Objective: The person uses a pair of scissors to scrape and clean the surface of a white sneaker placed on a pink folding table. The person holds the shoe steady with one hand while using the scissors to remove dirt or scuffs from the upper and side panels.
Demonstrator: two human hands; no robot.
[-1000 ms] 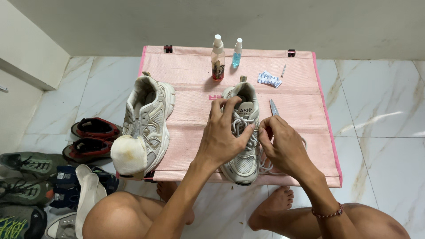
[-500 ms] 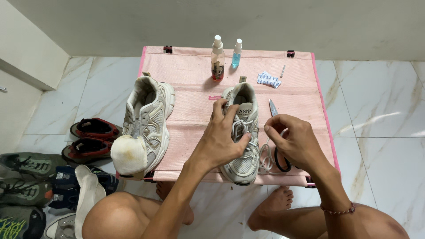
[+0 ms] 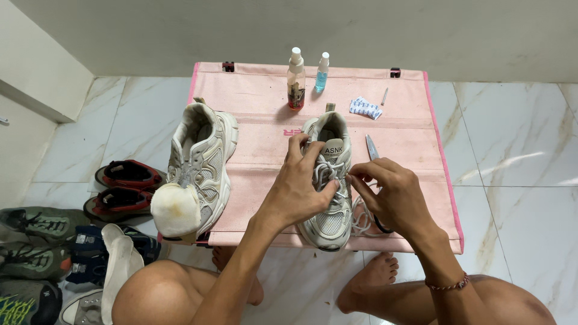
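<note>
A grey-white sneaker (image 3: 330,180) lies toe toward me on a low pink table (image 3: 259,102). My left hand (image 3: 301,186) rests over its tongue and laces, fingers spread on the shoe. My right hand (image 3: 391,195) is at the shoe's right side, pinching a white lace (image 3: 337,180) between thumb and fingers. Loose lace loops lie under that hand. A second matching sneaker (image 3: 201,156) sits to the left, with a round stained white sponge (image 3: 176,209) against its toe. Scissors (image 3: 371,146) lie just beyond my right hand, partly hidden by it.
Two small spray bottles (image 3: 295,81) stand at the table's far edge, with a patterned cloth (image 3: 365,108) and a thin stick beside them. Several shoes (image 3: 120,186) sit on the marble floor at the left. My bare knees and feet are below the table.
My right hand moved down and right off the laces half a second ago, then came back to the shoe's side pinching the lace. My left hand stayed on the sneaker.
</note>
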